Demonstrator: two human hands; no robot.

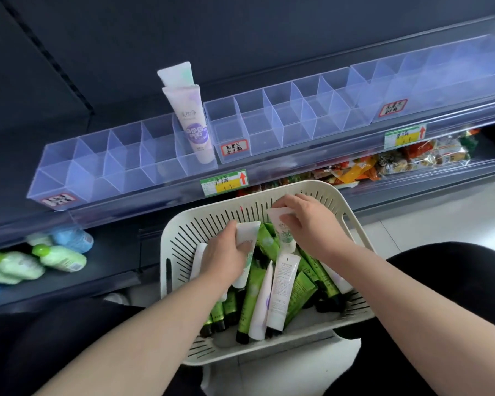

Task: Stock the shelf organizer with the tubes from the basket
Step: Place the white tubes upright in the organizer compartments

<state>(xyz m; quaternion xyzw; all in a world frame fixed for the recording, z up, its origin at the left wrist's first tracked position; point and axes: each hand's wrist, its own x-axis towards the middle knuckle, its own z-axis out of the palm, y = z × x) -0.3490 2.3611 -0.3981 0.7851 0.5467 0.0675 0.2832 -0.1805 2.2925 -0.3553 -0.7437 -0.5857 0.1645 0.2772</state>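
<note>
A cream slotted basket (323,192) rests on my lap below the shelf, filled with several green and white tubes (283,290). My left hand (226,250) grips a white tube (247,238) at the basket's left side. My right hand (306,221) holds another white tube with a green print (283,232) near the basket's far rim. On the shelf above, clear divided organizers (269,124) run left to right. Two white tubes stand upright in one compartment, a purple-printed one (192,121) in front and a green-tinted one (177,74) behind.
Handwritten red-bordered labels (234,147) and green price tags (225,181) mark the shelf front. Green and blue bottles (57,257) lie on the lower shelf at left. Packaged snacks (397,161) fill the lower shelf at right. My dark-clothed legs flank the basket.
</note>
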